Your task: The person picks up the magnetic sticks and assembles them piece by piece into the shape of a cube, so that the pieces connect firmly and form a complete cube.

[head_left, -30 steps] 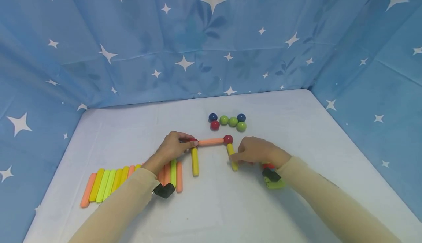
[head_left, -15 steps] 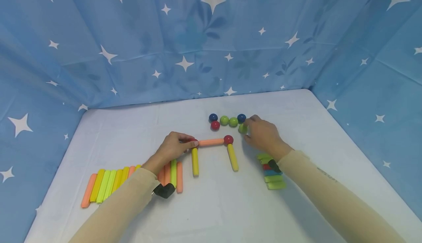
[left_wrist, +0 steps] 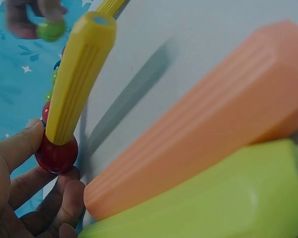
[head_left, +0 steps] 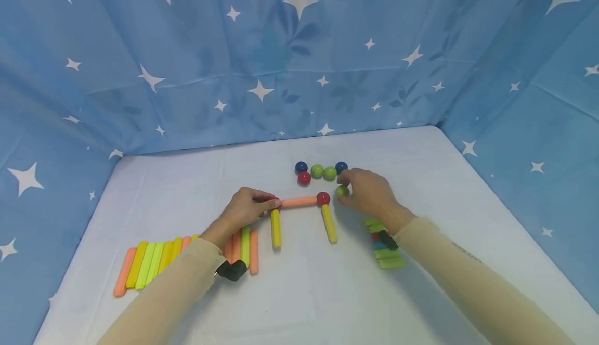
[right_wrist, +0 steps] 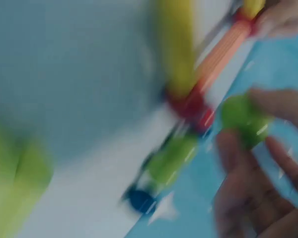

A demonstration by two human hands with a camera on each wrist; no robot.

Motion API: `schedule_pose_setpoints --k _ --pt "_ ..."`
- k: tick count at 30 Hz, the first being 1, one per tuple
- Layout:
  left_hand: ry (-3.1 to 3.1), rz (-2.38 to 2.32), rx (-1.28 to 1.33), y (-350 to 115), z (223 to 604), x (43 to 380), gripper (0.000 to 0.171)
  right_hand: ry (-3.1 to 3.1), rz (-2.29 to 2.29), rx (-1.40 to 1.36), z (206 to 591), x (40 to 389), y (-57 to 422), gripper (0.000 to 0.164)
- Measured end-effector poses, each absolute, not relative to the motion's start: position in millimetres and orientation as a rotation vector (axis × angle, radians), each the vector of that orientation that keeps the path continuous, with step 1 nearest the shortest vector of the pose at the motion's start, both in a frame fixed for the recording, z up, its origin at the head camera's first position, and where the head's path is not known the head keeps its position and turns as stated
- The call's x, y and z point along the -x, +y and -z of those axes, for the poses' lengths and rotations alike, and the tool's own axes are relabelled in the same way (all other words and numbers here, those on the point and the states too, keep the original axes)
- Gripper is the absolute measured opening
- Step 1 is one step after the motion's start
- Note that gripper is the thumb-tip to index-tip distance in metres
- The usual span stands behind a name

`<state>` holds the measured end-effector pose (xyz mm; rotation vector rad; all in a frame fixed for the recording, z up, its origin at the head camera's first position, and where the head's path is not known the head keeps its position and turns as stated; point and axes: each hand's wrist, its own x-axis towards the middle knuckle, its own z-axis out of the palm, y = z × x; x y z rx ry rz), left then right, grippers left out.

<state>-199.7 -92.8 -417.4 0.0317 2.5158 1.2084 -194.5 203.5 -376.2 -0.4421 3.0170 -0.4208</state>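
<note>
My left hand (head_left: 245,207) pinches a red ball (left_wrist: 58,157) at the left corner of a joined frame, between thumb and fingers. From that ball a yellow stick (head_left: 276,229) extends toward me. An orange stick (head_left: 299,201) links it to a second red ball (head_left: 323,198), which bears another yellow stick (head_left: 329,225). Just right of this second ball, my right hand (head_left: 372,191) holds a green ball (head_left: 342,191) in its fingertips. The right wrist view is blurred, but the green ball (right_wrist: 243,119) shows between thumb and fingers there.
Behind the frame lie loose balls: blue (head_left: 301,167), red (head_left: 304,178), green (head_left: 317,171) and others. Orange and yellow sticks (head_left: 135,266) line the left, partly under my left arm. Short green sticks (head_left: 391,263), with red and blue pieces, lie below my right wrist.
My right hand has left the right yellow stick, reached back to the loose balls, and drawn one green ball toward me. The left hand stays on its red ball.
</note>
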Motion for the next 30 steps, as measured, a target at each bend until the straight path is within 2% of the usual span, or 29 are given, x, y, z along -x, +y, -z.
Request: schedule_pose_setpoints --k 2,5,9,12,20,30 --pt "2.515 -1.21 -0.028 -94 418 200 0.036 2.977 0.57 0.566 373 184 188 0.034" --pt "2.516 -1.218 -0.036 -95 419 200 0.036 2.844 0.59 0.922 374 160 162 0.034" --pt "2.514 -1.233 -0.057 -95 419 201 0.034 2.664 0.273 1.502 382 128 134 0.033" --pt "2.513 -1.243 -0.064 -95 419 201 0.034 2.572 0.059 1.743 386 112 119 0.029" --pt "2.514 -1.254 -0.045 -96 418 200 0.034 2.546 -0.246 1.885 391 105 104 0.023" --pt "2.508 -1.262 -0.056 -96 419 199 0.033 2.631 -0.246 1.815 393 111 104 0.03"
